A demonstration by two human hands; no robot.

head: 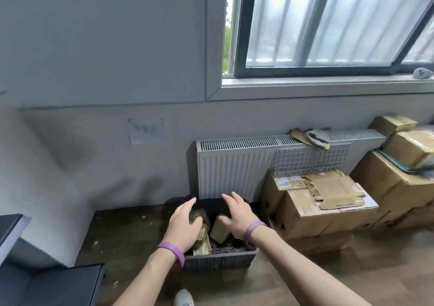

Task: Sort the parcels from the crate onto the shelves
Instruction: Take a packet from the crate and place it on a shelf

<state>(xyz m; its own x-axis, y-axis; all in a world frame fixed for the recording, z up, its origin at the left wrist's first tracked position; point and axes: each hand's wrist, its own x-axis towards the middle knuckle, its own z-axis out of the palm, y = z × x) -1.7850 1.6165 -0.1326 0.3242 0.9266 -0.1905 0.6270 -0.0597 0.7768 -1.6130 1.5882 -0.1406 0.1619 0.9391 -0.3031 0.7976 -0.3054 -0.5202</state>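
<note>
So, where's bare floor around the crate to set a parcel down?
The floor left of the crate, out to the wall, is bare; also front-right of it. Crowded on the right: cardboard boxes stand close beside it.

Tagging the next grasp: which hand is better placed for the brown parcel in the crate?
Right. The right hand hovers open just beside the brown parcel in the crate; the left hand is over the shiny packets.
</note>
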